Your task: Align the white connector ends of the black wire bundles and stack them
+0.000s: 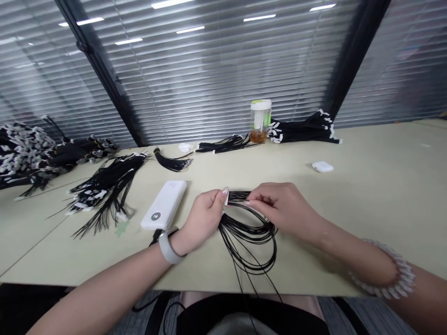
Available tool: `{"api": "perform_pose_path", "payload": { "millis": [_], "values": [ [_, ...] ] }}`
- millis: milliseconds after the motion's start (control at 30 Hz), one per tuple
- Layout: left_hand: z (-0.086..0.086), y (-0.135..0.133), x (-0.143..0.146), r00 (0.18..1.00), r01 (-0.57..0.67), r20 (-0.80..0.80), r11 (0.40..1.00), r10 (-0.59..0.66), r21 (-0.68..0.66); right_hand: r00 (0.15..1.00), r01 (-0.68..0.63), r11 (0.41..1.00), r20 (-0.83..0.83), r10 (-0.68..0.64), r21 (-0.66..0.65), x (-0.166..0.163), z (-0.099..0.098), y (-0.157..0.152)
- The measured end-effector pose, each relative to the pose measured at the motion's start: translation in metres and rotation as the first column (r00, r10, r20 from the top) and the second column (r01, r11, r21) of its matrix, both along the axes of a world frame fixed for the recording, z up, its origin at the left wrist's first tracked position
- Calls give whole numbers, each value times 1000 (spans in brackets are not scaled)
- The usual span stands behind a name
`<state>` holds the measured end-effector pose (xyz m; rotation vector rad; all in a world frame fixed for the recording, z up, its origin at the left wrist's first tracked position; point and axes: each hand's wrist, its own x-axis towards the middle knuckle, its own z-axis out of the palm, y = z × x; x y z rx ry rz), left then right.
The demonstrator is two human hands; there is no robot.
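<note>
A bundle of thin black cords [249,235] loops down over the table's near edge. My left hand [201,217], with a white band on the wrist, pinches the bundle's top end beside a small white tag. My right hand [284,204], with a pale bead bracelet on the forearm, is closed on the same end from the right. Both hands meet at the gathered cord ends [238,196].
A white power bank [164,204] lies left of my hands. Piles of black cords [104,186] spread across the left, with more bundles [303,130] at the back. A clear bottle [260,120] stands by the blinds. A white earbud case [322,166] sits at right.
</note>
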<state>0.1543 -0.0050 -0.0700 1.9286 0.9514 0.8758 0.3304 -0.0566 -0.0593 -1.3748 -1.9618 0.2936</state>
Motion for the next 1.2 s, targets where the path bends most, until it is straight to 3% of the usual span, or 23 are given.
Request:
{"api": "perform_pose_path", "payload": {
  "millis": [133, 233, 333, 467, 500, 567, 667, 767, 833, 1000, 1100, 1167, 1200],
  "values": [
    [-2, 1, -1, 1000, -21, 5, 999, 21, -40, 1000, 13, 992, -10, -15, -128, 7, 0, 3],
    [-2, 2, -1, 999, -37, 19, 998, 38, -44, 999, 25, 989, 39, -19, -145, 9, -2, 5],
    [-1, 5, -2, 996, -66, 61, 996, 71, -67, 991, 78, 997, 111, -75, -20, 7, 1, 1],
    [-2, 9, -3, 978, -164, 108, 978, 178, -131, 968, 183, 960, 132, -214, 210, 3, 10, -13],
    [-2, 9, -2, 974, -171, 123, 975, 189, -140, 971, 172, 970, 139, -197, 172, 2, 12, -16],
    [-3, 9, -1, 969, -172, 154, 974, 194, -146, 988, 67, 997, 141, -60, -47, -1, 12, -21],
    [-2, 6, 1, 965, -186, 163, 973, 207, -138, 984, -149, 929, 39, 172, -339, -9, 5, -21],
    [-1, 3, 3, 967, -194, 143, 974, 210, -120, 963, -258, 892, -29, 267, -372, -17, -5, -18],
    [-1, 2, 3, 970, -196, 129, 975, 208, -102, 964, -256, 897, -29, 264, -361, -19, -9, -16],
    [2, 1, 1, 971, -208, 105, 975, 215, -72, 980, -34, 955, 178, 90, -295, -7, 5, -15],
    [2, 3, -1, 972, -212, 88, 976, 216, -55, 925, 230, 968, 331, -186, -98, 14, 19, -11],
    [1, 3, -1, 974, -206, 84, 977, 210, -55, 896, 381, 924, 233, -379, 37, 28, 26, -7],
    [1, 3, -1, 975, -201, 84, 978, 205, -55, 903, 408, 911, 125, -412, 59, 33, 29, -6]
  ]
}}
